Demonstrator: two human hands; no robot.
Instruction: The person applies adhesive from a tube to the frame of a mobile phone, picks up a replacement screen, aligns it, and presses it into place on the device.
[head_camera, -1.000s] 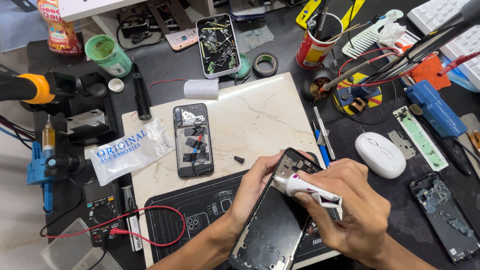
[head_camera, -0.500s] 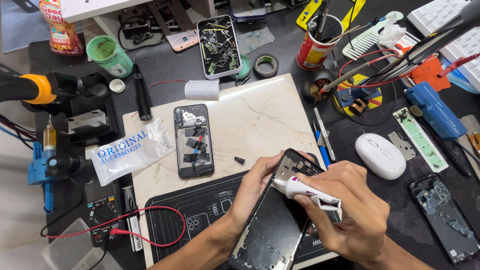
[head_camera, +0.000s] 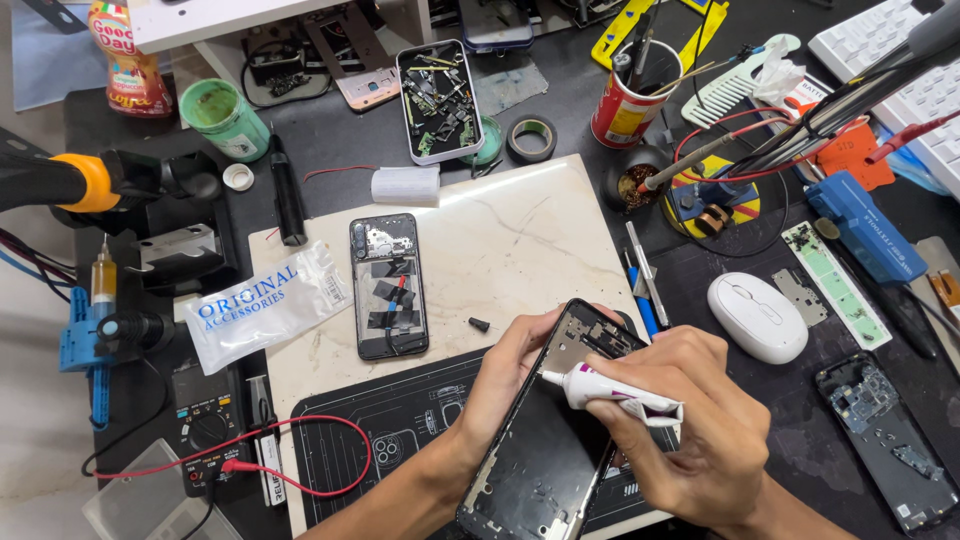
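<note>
My left hand (head_camera: 500, 375) grips the left edge of a black phone frame (head_camera: 545, 450), tilted over a dark work mat (head_camera: 390, 440). My right hand (head_camera: 690, 430) holds a small white glue tube (head_camera: 600, 390), its nozzle touching the frame's left inner edge. An opened phone (head_camera: 388, 287) lies flat on the pale marble slab (head_camera: 520, 240) to the left, with a tiny black cap (head_camera: 480, 324) beside it.
A white mouse (head_camera: 757, 317), a parts tray (head_camera: 439, 100), tape roll (head_camera: 531, 138), red cup of tools (head_camera: 630, 100), clear plastic packet (head_camera: 265, 315), multimeter with red lead (head_camera: 205, 440), green-lidded jar (head_camera: 222, 118) and another opened phone (head_camera: 885, 440) surround the slab.
</note>
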